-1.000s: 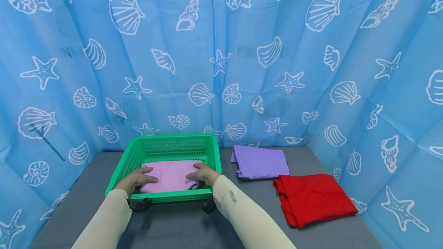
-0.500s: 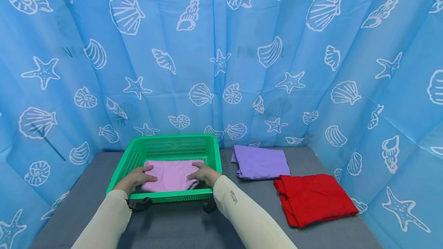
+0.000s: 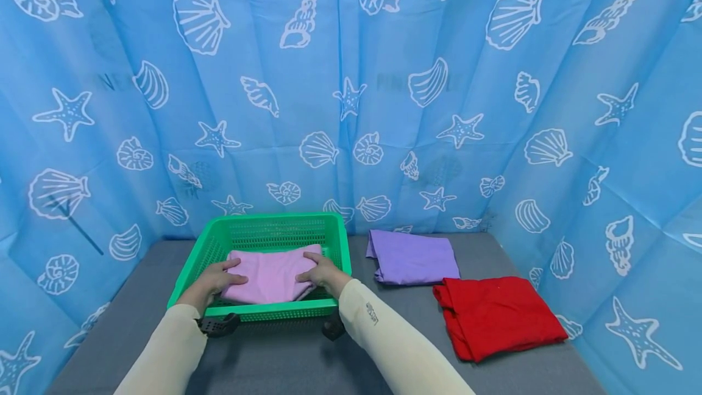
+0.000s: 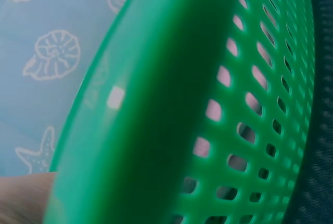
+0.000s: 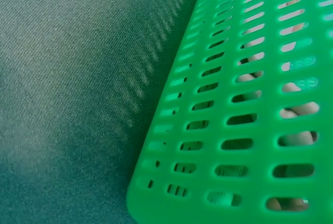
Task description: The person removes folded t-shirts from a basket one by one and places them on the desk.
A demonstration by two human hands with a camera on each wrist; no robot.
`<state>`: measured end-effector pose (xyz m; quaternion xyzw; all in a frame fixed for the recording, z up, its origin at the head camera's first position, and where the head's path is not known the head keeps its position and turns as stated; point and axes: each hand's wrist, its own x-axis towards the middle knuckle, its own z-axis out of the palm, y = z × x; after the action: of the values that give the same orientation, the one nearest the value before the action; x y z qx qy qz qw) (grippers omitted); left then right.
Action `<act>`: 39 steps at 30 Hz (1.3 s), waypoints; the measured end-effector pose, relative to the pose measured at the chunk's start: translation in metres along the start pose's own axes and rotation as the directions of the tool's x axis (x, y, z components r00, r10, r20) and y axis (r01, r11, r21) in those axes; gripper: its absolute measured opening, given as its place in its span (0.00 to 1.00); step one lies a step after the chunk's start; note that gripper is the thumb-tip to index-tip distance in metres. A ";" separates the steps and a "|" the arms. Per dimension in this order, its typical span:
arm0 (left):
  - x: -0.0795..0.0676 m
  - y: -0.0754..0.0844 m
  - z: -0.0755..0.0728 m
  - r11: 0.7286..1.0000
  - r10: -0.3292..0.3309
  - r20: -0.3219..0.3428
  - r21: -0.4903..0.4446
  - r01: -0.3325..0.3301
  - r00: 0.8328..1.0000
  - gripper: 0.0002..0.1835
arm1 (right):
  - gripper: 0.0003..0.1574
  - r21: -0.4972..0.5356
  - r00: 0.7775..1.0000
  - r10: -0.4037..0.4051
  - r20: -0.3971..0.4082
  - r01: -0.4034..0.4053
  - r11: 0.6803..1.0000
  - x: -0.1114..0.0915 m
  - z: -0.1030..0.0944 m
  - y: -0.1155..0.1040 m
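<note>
A folded pink cloth [image 3: 269, 279] is inside the green plastic basket [image 3: 274, 308], with its far edge tilted up a little in the head view. My left hand [image 3: 216, 280] grips the cloth's left end, thumb on top and the other fingers partly hidden. At the right end my right hand [image 3: 323, 273] holds the cloth in the same way. Both wrists reach over the basket's rim. The left wrist view is mostly filled by the basket's wall [image 4: 250, 94], with pink showing through its holes. Through the slotted basket side [image 5: 218, 109] in the right wrist view, parts of fingers appear.
A folded purple cloth [image 3: 414, 259] lies right of the basket on the grey table cover [image 3: 285, 358]. Nearer and further right is a folded red cloth [image 3: 499, 317]. A blue shell-patterned curtain [image 3: 340, 108] hangs behind and along both sides.
The pink cloth has risen slightly inside the basket, its far edge lifting most on the right. Both hands have come up a little with it. The basket and other cloths stay put.
</note>
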<state>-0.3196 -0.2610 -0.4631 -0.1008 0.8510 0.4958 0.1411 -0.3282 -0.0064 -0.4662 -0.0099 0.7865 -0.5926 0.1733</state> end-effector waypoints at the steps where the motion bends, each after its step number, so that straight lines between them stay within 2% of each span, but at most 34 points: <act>1: 0.000 0.000 0.000 1.000 0.002 -0.004 0.003 -0.002 1.000 0.41 | 0.43 0.000 1.000 -0.006 -0.009 0.006 1.000 0.000 0.000 0.000; 7: 0.001 -0.002 -0.002 1.000 0.008 -0.027 0.002 -0.008 1.000 0.41 | 0.46 0.033 0.999 -0.022 -0.036 0.023 0.999 0.001 0.000 -0.001; 18: -0.009 0.004 -0.013 0.999 0.042 -0.046 0.013 -0.041 0.998 0.42 | 0.44 0.065 0.996 -0.072 -0.051 0.075 0.995 0.001 -0.007 -0.004; 22: -0.014 0.005 -0.016 0.998 0.055 -0.050 0.018 -0.054 0.997 0.43 | 0.46 0.091 0.996 -0.088 -0.021 0.089 0.992 0.000 -0.011 -0.005; 29: -0.020 0.010 -0.021 0.997 0.064 -0.048 0.039 -0.062 0.997 0.45 | 0.47 0.198 0.990 -0.131 0.058 0.117 0.973 -0.003 -0.026 -0.016; 39: -0.028 0.024 -0.018 0.994 0.107 -0.043 0.022 -0.107 0.993 0.45 | 0.47 0.182 0.986 -0.160 0.046 0.150 0.972 -0.013 -0.046 -0.023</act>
<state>-0.3035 -0.2642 -0.4250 -0.0646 0.8628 0.4921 0.0963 -0.3338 0.0323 -0.4307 -0.0737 0.7217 -0.6717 0.1505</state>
